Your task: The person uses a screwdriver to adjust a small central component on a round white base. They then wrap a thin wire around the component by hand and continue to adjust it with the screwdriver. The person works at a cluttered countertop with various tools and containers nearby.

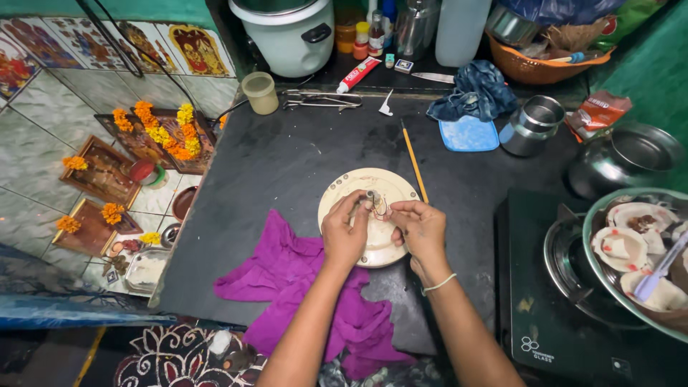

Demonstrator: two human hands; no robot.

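Pinching thin red wires (380, 207) at twelve o'clock of the round cream plastic disc (367, 215), left hand (345, 234) and right hand (418, 227) are both closed on them; wires judged light, limp, fragile, best held near their ends.

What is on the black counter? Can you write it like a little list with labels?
Left hand: left hand pinching a small grey metal part
Right hand: right hand holding thin red wires
Under hands: round cream-coloured disc
Beside disc: crumpled purple cloth, long thin orange stick
Back: pale green rice cooker, blue cloth, steel cup
Right: black glass gas stove
Surface: black stone counter
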